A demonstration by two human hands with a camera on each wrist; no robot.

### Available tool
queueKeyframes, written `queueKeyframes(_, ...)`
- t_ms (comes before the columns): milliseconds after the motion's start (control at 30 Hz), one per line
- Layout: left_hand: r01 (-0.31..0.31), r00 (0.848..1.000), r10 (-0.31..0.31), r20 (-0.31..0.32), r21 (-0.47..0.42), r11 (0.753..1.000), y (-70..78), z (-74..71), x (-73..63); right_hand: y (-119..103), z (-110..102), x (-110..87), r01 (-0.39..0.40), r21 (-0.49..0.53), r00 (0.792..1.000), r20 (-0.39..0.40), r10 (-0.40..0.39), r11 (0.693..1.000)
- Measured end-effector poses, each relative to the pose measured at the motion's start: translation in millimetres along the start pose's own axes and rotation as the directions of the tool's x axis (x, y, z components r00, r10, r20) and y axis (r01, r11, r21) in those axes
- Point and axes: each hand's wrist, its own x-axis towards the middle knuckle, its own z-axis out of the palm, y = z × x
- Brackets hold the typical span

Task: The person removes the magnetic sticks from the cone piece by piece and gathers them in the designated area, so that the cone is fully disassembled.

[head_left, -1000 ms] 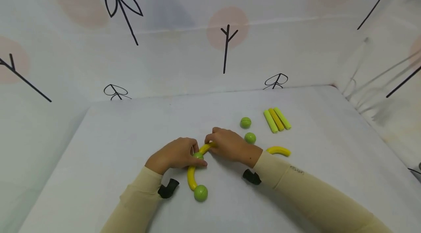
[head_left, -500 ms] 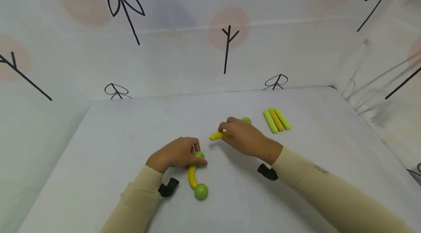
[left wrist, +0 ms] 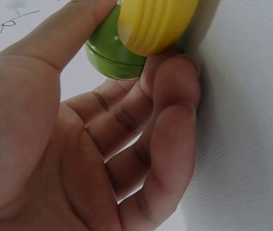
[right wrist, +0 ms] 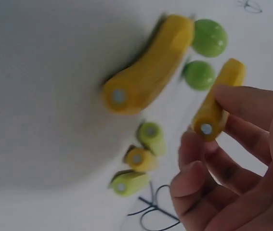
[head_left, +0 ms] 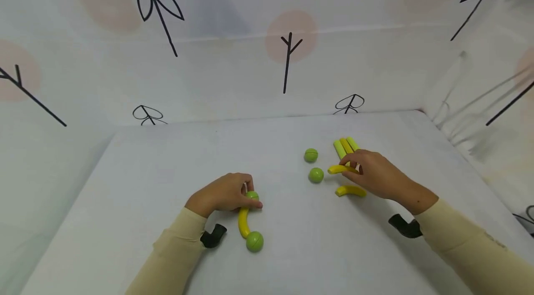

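Note:
In the head view my left hand (head_left: pixel 225 194) grips a green ball (head_left: pixel 252 196) near the middle of the table, thumb and fingers around it. A curved yellow magnetic rod (head_left: pixel 244 222) runs from this ball to a second green ball (head_left: pixel 255 241) nearer me. To the right, my right hand (head_left: pixel 377 177) pinches another curved yellow rod (right wrist: pixel 218 98) between thumb and fingers, held above the table. Its round metal end faces the right wrist camera. Below that hand lies a similar curved yellow rod (head_left: pixel 350 191).
Two loose green balls, a farther ball (head_left: pixel 310 155) and a nearer ball (head_left: pixel 316 175), lie left of the right hand. Behind it, three straight sticks lie side by side, a yellow stick (head_left: pixel 346 145) between two lime ones. A patterned cloth wall (head_left: pixel 233 77) rises at the back.
My right hand has pulled its curved yellow rod away from the green ball in my left hand and carried it right, over the other curved rod. My left hand has stayed in place.

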Motion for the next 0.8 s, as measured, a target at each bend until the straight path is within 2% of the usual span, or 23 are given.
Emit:
queueKeyframes(133,-0.001,1.000,0.001,-0.009,0.010,1.000,-1.8,0.0,-0.1,15.4,2.7,3.6,-0.032,0.035,0.994,0.102,0.028,0.999)
queueKeyframes(300,-0.023,1.000,0.023,-0.007,-0.002,1.000,-0.8,-0.1,-0.3,26.2,5.3,7.1,-0.082,0.056,0.981,0.183,0.070,0.995)
queueKeyframes(633,-0.014,1.000,0.014,0.002,-0.020,1.000,3.3,-3.0,-2.2,33.9,6.6,11.2,-0.102,0.072,0.971,0.223,0.083,0.992)
queueKeyframes(800,-0.010,1.000,0.010,0.001,-0.021,1.000,2.7,-2.8,-2.8,30.7,2.0,8.5,-0.074,0.049,0.978,0.198,0.063,0.996)
